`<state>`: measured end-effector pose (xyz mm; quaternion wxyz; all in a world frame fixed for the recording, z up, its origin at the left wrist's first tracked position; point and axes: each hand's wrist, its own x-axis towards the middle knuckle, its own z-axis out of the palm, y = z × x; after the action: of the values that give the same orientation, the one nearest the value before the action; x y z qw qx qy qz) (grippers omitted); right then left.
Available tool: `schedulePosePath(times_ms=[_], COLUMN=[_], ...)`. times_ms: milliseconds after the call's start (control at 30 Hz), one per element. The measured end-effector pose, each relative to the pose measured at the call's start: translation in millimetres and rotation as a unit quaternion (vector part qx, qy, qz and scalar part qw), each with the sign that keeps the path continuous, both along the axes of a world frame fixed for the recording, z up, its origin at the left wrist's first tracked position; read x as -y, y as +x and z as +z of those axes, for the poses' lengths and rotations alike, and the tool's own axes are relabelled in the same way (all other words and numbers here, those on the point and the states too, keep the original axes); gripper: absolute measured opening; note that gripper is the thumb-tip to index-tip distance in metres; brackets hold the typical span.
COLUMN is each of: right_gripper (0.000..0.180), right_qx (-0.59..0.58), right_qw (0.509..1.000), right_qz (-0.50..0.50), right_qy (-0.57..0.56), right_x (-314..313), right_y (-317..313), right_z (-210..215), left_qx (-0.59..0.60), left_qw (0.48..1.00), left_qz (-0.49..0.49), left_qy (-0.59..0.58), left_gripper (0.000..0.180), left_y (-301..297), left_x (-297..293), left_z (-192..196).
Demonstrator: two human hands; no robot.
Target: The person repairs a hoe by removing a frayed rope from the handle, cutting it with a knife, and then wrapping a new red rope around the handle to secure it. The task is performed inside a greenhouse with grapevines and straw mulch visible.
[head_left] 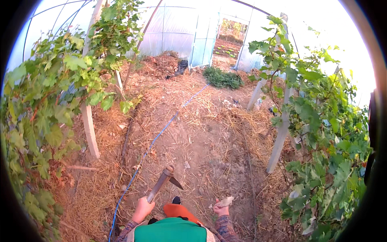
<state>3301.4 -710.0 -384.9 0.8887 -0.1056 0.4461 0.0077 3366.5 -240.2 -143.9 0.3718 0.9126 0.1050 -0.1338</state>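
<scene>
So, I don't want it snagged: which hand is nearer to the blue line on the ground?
Left. The left hand, holding the hoe, is just to the right of the blue line; the right hand, holding a pale object, is farther off on that same side.

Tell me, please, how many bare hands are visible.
2: the left hand, holding a hoe left of the green garment, and the right hand, holding a pale object on its right.

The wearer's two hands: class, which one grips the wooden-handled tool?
The left hand grips the tool by its wooden handle; the right hand instead holds a small pale object.
</scene>
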Motion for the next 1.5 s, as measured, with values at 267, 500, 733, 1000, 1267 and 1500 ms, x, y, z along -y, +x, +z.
schedulePosePath(times_ms=[267,500,733,1000,1267,1500], right_gripper=[0.028,0.035,0.042,0.014,0.027,0.019], right_qx=[0.07,0.015,-0.191,-0.261,-0.272,-0.273], right_qw=[0.985,0.991,0.964,0.957,0.92,0.872], right_qz=[0.084,0.047,-0.185,-0.064,-0.109,-0.024], right_qy=[-0.129,-0.123,-0.002,-0.109,-0.258,-0.405], right_x=[-36,-51,-11,74,192,312], right_y=[284,423,454,481,609,788], right_z=[75,99,73,28,-26,8], left_qx=[-0.025,-0.041,-0.035,-0.02,-0.014,-0.011], left_qw=[1.0,0.999,0.998,0.999,0.998,0.996], left_qz=[0.003,0.001,0.024,0.013,-0.053,-0.087], left_qy=[0.007,-0.012,-0.049,-0.025,0.033,-0.001], left_gripper=[0.035,0.036,0.031,0.027,0.035,0.032], left_y=[162,309,476,642,770,885], left_x=[-2,2,16,78,205,344], left_z=[27,2,-21,-5,-25,27])
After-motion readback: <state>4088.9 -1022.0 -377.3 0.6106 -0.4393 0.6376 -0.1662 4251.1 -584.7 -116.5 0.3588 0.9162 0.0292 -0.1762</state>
